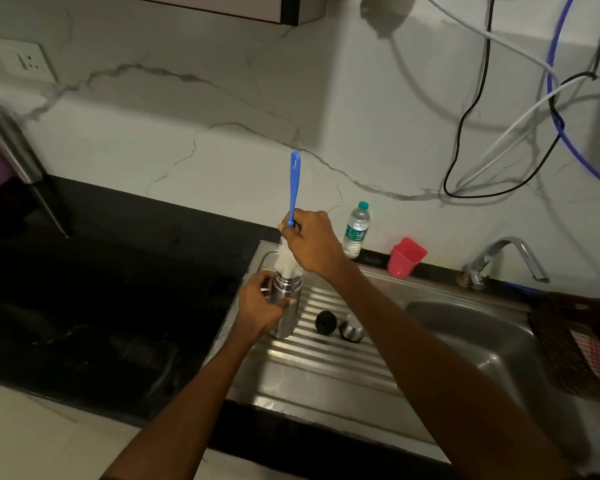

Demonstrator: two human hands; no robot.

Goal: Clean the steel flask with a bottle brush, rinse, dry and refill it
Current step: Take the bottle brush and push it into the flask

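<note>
1. Upright on the ribbed steel drainboard [329, 344] stood the cylindrical steel flask [284, 306], gripped by the left hand [260, 303].
2. The right hand [310, 242] pinched the blue-handled white bottle brush [293, 188], bristles at the flask's mouth.

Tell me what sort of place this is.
Most likely a home kitchen: a steel sink with a ribbed drainboard and tap set into a dark countertop, backed by a marble-look wall with a socket.
</note>
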